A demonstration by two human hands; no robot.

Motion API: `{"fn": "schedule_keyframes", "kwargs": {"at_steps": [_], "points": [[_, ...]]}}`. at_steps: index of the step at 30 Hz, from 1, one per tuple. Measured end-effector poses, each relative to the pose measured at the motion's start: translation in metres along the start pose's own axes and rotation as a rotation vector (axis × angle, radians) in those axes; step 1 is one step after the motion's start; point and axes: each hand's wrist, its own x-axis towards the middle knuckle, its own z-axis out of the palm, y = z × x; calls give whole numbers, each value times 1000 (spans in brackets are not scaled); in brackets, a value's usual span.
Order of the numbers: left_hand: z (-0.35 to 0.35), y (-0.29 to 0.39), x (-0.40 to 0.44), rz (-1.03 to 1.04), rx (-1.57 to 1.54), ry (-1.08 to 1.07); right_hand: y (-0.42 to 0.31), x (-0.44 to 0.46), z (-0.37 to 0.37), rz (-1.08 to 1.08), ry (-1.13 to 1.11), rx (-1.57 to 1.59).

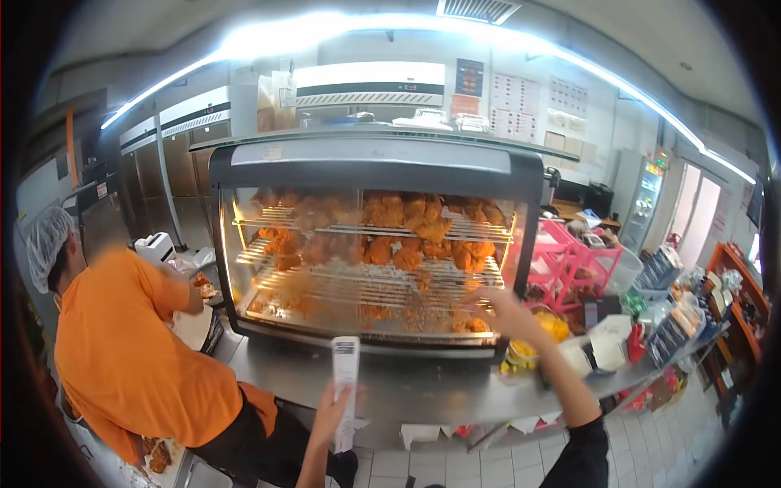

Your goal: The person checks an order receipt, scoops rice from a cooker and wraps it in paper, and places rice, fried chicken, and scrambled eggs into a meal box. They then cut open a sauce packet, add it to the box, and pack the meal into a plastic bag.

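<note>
My left hand point(327, 413) grips a long, narrow white folded paper packet point(345, 370) with dark print near its top, held upright below the front of the heated display case point(374, 159). Fried chicken pieces point(405, 254) lie on the wire shelves inside. My right hand point(491, 304) is raised at the lower right of the case, fingers apart and with nothing visible in them. Fried pieces point(473, 325) lie close beneath it on the bottom level. The left half of the case front looks hazy behind glass; the right half looks clearer.
A co-worker in an orange shirt point(138, 350) and hair net stands at the left, reaching toward chicken on the counter. The steel counter point(423, 382) runs under the case. On the right are pink racks point(561, 264), yellow packets point(547, 329) and white paper boxes point(610, 340).
</note>
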Motion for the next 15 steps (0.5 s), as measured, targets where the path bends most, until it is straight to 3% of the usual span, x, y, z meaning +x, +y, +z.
{"fn": "schedule_keyframes", "kwargs": {"at_steps": [1,3,6,9,11,12,14,15], "points": [[17,6,16,9,4,16,8,21,-31,-9,105,79],[44,18,49,83,127,-120,30,74,-95,-63,268,-41],[68,19,85,145,292,-70,63,160,-171,-214,546,-349],[78,35,103,231,318,102,125,233,-223,-329,545,-363],[72,52,120,347,370,289,155,268,-244,-154,316,-547],[63,65,130,407,445,380,167,283,-254,-180,318,-537],[68,128,142,479,523,580,187,307,-267,14,-274,-566],[58,148,155,626,583,686,179,305,-267,-30,-347,-575]]}}
